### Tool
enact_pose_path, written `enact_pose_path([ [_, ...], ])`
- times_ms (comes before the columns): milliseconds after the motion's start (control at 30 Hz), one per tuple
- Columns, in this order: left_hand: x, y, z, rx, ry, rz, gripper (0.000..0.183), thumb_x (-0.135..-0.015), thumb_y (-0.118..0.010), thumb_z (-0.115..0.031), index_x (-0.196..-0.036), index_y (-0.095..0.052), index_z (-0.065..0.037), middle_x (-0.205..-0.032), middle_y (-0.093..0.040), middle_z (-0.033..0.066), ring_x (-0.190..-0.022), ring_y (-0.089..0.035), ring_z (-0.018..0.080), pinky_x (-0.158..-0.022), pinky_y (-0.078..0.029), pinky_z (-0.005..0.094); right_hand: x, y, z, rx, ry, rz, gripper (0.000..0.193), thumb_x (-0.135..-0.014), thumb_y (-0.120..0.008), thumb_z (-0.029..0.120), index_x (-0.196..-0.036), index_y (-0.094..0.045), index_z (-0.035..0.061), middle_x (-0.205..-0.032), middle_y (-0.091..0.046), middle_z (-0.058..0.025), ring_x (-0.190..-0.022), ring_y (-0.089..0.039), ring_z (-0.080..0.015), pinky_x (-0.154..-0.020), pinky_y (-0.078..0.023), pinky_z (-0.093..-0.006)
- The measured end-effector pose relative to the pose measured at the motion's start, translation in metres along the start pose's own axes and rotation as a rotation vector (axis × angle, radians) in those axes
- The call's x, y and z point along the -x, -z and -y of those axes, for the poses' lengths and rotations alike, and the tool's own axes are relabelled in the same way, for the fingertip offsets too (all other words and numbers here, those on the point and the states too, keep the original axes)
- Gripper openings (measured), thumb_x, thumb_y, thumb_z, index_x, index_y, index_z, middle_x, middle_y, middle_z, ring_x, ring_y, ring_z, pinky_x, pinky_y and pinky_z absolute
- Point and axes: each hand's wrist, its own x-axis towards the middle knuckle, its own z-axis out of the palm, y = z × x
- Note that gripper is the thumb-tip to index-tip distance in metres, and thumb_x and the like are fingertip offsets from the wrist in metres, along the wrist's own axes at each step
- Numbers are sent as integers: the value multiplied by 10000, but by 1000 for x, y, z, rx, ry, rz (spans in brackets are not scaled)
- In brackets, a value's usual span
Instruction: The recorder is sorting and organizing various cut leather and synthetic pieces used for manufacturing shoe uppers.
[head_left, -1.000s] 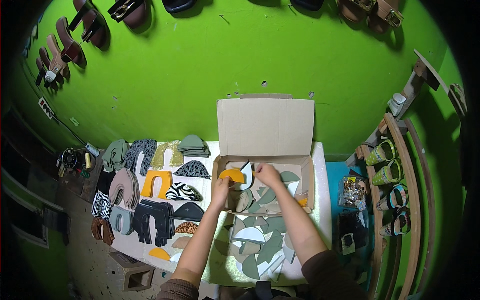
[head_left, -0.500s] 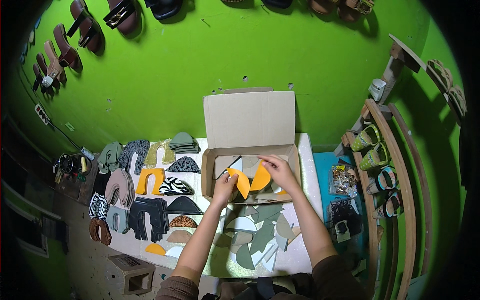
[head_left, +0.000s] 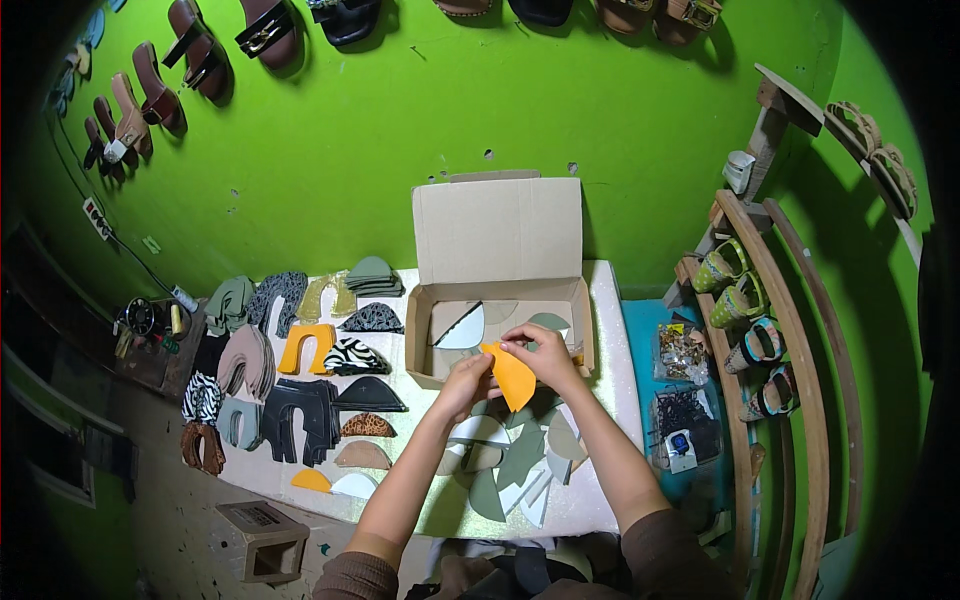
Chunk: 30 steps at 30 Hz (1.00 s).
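Observation:
My left hand (head_left: 468, 385) and my right hand (head_left: 545, 355) both pinch the orange half-moon pieces (head_left: 514, 382) at their upper end, over the front edge of an open cardboard box (head_left: 500, 235). The pieces lie together, almost fully overlapping, and hang downward. Inside the box are white and grey-green half-moon pieces, one of them a white half-moon (head_left: 470, 328). A loose heap of green, white and beige cut pieces (head_left: 525, 455) lies on the table just below my hands.
Left of the box stand rows of sorted pieces: black arches (head_left: 297, 420), a zebra-print stack (head_left: 355, 357), an orange arch (head_left: 305, 347) and a single orange half-moon (head_left: 311, 481). To the right, a wooden rack (head_left: 775, 300) holds sandals, and small bags (head_left: 682, 355) lie on a blue surface.
Half a second ago each hand held an orange piece apart from the other. Now the pieces are brought together, and my hands have moved closer to each other and toward the box's front edge.

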Motion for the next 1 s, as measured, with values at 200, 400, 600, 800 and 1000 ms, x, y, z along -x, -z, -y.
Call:
enact_pose_path([
  [200,9,4,9,-1,1,57,290,-977,-387,-261,-1146,-502,-56,-1076,-584,52,-928,-600,142,-801,-499,295,8,-12,6,-55,-85,15,168,-763,-697,111,-895,-657,14,-821,-648,-52,-752,-583,-121,-702,-469,-258],
  [400,23,16,14,48,-19,101,268,-976,-397,-246,-1138,-511,-64,-1047,-584,30,-907,-593,118,-805,-495,288,10,-28,6,-15,24,84,146,-762,-693,110,-863,-649,14,-808,-640,-54,-749,-576,-129,-679,-460,-259],
  [600,42,43,18,-19,-76,14,238,-958,-447,-227,-1127,-518,-76,-1063,-585,27,-927,-585,117,-787,-485,289,17,-62,16,62,69,70,284,-820,-650,157,-1061,-582,23,-882,-571,-69,-674,-549,-133,-661,-466,-260],
  [800,82,91,29,69,-205,-284,221,-958,-448,-222,-1120,-521,-91,-1066,-579,14,-986,-553,96,-804,-461,290,62,-132,28,-434,-355,216,372,-860,-617,126,-1169,-479,-27,-1007,-599,-85,-829,-593,-107,-707,-479,-233],
  [1000,146,184,38,-8,-276,-377,211,-915,-534,-158,-1101,-511,-59,-996,-590,39,-867,-583,100,-731,-510,255,74,-224,46,-414,-484,336,307,-847,-625,86,-1114,-522,-24,-995,-614,-69,-884,-589,-105,-747,-475,-233],
])
